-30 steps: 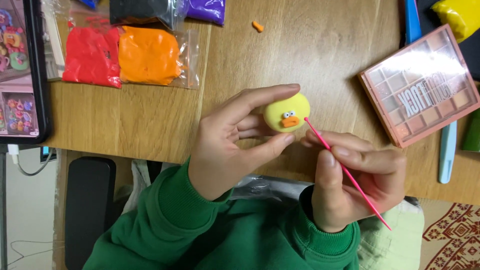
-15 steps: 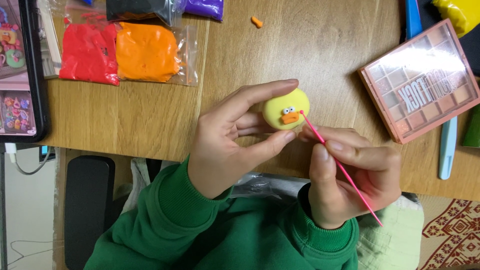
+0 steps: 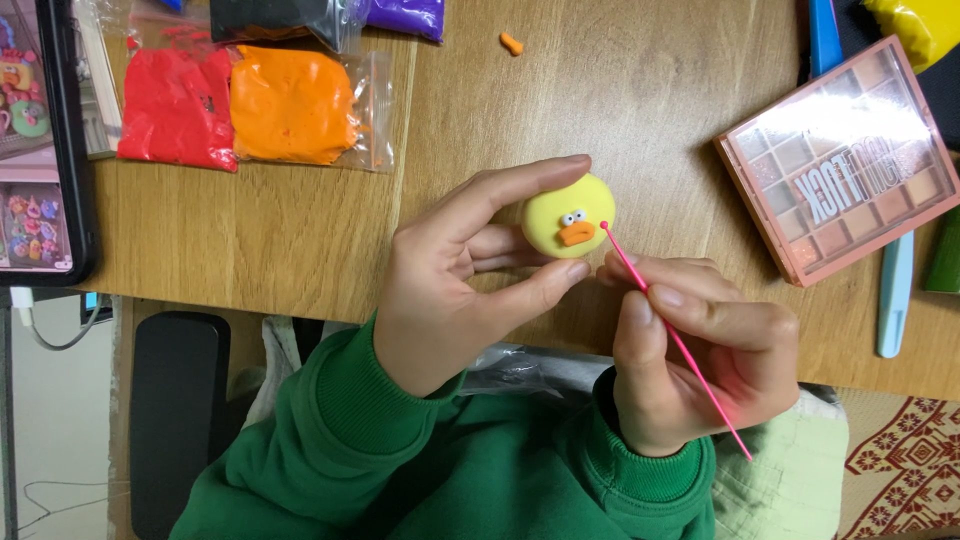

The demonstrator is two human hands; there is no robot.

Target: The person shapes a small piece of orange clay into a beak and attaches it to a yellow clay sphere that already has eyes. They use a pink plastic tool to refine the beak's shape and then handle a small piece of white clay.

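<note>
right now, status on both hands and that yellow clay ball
Left hand pinches yellow clay ball with duck face. Right hand grips pink stick tool, tip beside the orange beak. Nothing between them.

So the clay duck head [image 3: 568,216] sits in the left hand [image 3: 462,275], over the surface [image 3: 620,100]. Right hand [image 3: 700,350] is just right of it with the stick tool [image 3: 676,340]. Clay bags [image 3: 250,105] far left, palette [image 3: 845,160] off right.

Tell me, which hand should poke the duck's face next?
Probably the right hand: it holds the pink stick, whose tip sits just beside the yellow duck ball. The left hand is busy gripping the ball.
</note>
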